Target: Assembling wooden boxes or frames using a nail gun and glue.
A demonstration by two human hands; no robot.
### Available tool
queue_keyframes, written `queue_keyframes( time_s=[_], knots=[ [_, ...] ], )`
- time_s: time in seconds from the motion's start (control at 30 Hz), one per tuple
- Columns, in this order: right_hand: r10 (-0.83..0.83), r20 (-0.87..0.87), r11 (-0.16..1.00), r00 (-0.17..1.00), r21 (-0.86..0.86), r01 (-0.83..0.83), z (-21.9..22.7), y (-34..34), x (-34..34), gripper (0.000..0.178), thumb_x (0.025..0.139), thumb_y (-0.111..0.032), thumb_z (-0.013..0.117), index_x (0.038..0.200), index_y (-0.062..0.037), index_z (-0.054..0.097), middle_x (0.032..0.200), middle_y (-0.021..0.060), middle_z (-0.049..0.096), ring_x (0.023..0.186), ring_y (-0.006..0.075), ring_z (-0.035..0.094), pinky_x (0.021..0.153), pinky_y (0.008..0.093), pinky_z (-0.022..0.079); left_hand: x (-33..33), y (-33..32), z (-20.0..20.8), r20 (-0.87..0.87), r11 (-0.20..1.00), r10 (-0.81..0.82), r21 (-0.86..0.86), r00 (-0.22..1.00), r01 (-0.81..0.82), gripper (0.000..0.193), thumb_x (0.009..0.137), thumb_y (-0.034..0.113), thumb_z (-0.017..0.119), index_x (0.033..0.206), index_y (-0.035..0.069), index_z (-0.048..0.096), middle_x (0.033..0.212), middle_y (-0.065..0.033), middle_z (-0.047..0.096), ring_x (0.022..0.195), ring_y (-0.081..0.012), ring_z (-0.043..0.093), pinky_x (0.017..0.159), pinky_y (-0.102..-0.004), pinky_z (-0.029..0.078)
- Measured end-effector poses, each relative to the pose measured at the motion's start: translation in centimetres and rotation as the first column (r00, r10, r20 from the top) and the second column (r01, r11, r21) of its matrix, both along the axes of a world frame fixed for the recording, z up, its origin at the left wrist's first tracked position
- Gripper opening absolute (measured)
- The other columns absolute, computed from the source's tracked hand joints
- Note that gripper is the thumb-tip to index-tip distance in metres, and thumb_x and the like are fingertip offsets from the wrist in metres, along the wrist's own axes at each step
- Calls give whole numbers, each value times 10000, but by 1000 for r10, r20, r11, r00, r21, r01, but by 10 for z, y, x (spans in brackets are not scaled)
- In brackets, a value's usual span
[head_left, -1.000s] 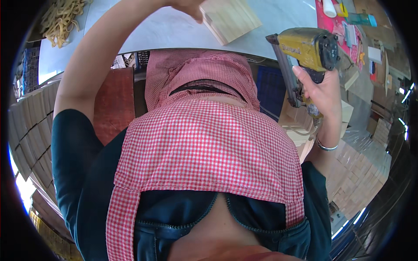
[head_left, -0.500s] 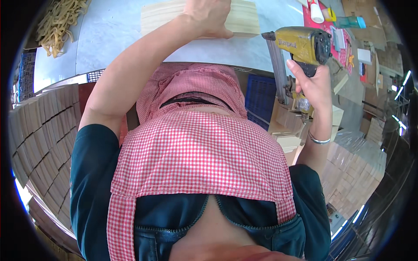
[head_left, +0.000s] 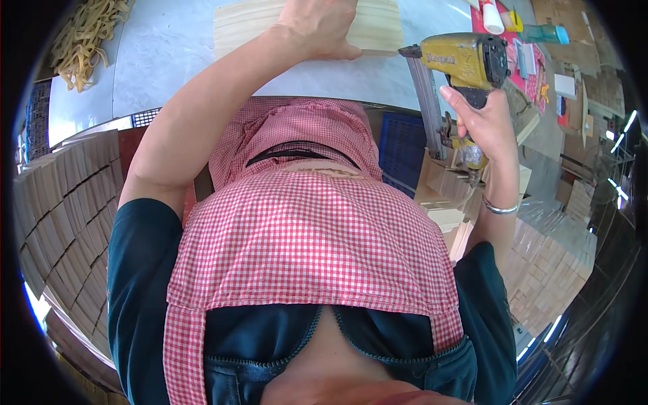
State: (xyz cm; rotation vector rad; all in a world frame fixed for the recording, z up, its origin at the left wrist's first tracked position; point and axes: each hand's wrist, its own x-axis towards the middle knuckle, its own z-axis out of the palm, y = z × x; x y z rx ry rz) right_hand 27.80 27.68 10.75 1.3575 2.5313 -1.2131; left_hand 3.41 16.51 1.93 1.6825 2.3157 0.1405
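Observation:
A pale wooden piece (head_left: 379, 27) lies on the table at the top of the view. My left hand (head_left: 320, 27) grips it, the thumb pressed along its near edge; the other fingers are partly cut off by the picture's edge. My right hand (head_left: 480, 121) is closed round the handle of a yellow and black nail gun (head_left: 453, 55), with a long grey magazine hanging below its nose. The nose points left and meets the wood's near right corner; whether it touches cannot be made out.
Tan elastic bands (head_left: 84, 40) are heaped at the table's far left. A white bottle (head_left: 492, 18) and a teal bottle (head_left: 545, 34) are at the far right. Stacked wood pieces (head_left: 64, 196) stand at my left, more stacks (head_left: 550, 263) at my right. A blue crate (head_left: 403, 152) sits under the table.
My right hand has moved the nail gun slightly up and to the left, bringing its nose to the wood's corner. My left hand stays on the wood, which has tilted or shifted a little.

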Motion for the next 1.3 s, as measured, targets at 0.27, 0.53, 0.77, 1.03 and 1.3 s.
queue_keyframes(
  time_s=[0.27, 0.53, 0.77, 1.03, 1.3],
  knots=[
    [61, -28, 996, 998, 74, -58, 6, -9, -4, 250, 882, -229, 764, 828, 4, 691, 552, 6, 558, 414, 90, 454, 406, 238, 377, -38, -45, -5, 81, 998, 34, -64, 996, -29, 729, 658, 512, 792, 1116, -35, 644, 1116, -200, 621, 1045, -361, 597, 921, -468, 508],
    [103, -67, 995, 992, 13, -103, -3, -24, -17, 244, 880, -224, 767, 864, 11, 702, 584, 12, 586, 415, 94, 460, 406, 243, 378, -29, -59, 6, 52, 989, 147, -25, 988, -146, 696, 656, 495, 785, 1109, -16, 653, 1108, -178, 638, 1021, -332, 619, 916, -438, 518],
    [168, -80, 986, 983, 34, -165, -2, -28, -32, 255, 889, -232, 763, 874, 14, 699, 577, 15, 586, 415, 99, 475, 404, 242, 384, -17, -44, 8, 12, 988, 156, -13, 988, -156, 644, 656, 486, 781, 1058, -5, 674, 1058, -160, 660, 966, -320, 638, 879, -433, 532],
    [160, -53, 987, 986, -5, -160, -7, -28, -39, 268, 895, -239, 761, 875, 20, 697, 577, 19, 585, 414, 103, 482, 403, 242, 391, -20, -43, 0, 29, 988, 155, 18, 988, -155, 619, 661, 488, 785, 1026, 0, 680, 1020, -151, 667, 927, -311, 643, 853, -427, 535],
    [82, -41, 996, 996, -44, -84, -5, -37, -42, 251, 892, -216, 764, 858, 22, 692, 587, 20, 589, 411, 95, 469, 394, 229, 376, -19, -43, 12, 80, 984, 165, -74, 983, -160, 779, 650, 520, 818, 1182, -16, 627, 1175, -196, 631, 1077, -341, 614, 939, -447, 514]
  ],
)
